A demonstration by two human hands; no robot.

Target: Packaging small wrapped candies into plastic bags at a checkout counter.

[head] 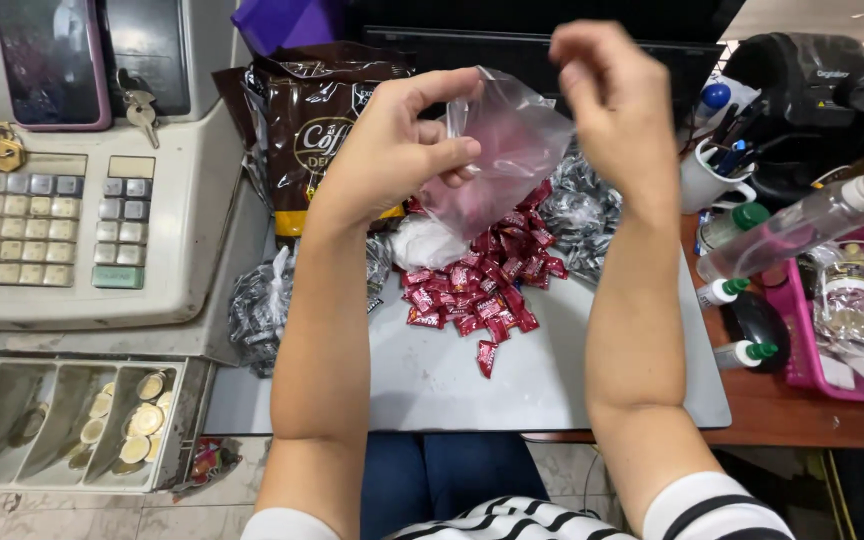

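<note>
Small clear plastic bag (512, 150): empty, crumpled, mouth up, pinched in my left-hand fingers (457, 150) above the bench. Red wrapped candies (482, 285): loose heap directly beneath it.

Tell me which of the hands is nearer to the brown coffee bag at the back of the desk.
Left. The left hand is raised just right of the brown coffee bag, overlapping its edge, and pinches a clear plastic bag. The right hand is farther right, beyond that plastic bag.

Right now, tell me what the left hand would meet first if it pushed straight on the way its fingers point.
The left hand points toward the clear plastic bag it already pinches; past that, probably the right hand, though depth is unclear.
</note>
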